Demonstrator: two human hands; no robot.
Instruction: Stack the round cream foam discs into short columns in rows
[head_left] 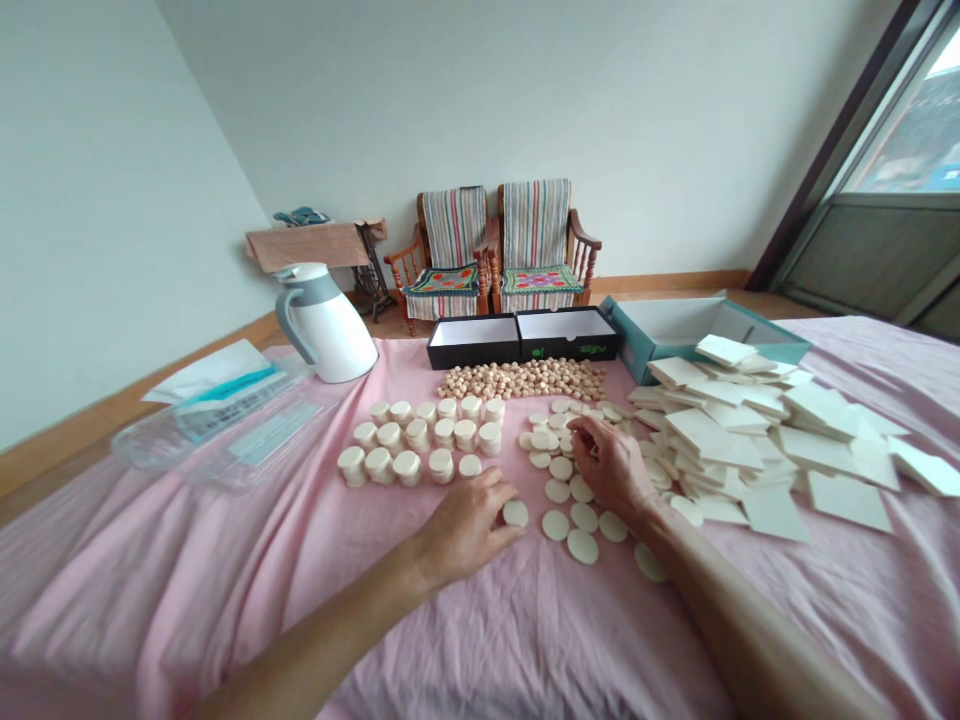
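My left hand [469, 530] is closed, with a pale round disc [515, 513] between thumb and fingers. It rests just in front of several rows of stacked discs [406, 466], beside the short stack at the right end of the front row. Over the loose discs [556, 525] scattered at centre right, my right hand [611, 465] reaches in with its fingers drawn together. Its fingertips touch down among the discs, and what lies between them is hidden. A broad patch of small wooden beads [525, 380] lies beyond both hands.
Pale square tiles [720, 430] lie heaped at right, before a teal box [637, 345]. Black boxes [472, 350] with white insides stand behind the beads. A white and grey jug [330, 330] and clear plastic packaging [225, 420] are at left, on a pink cloth [420, 640].
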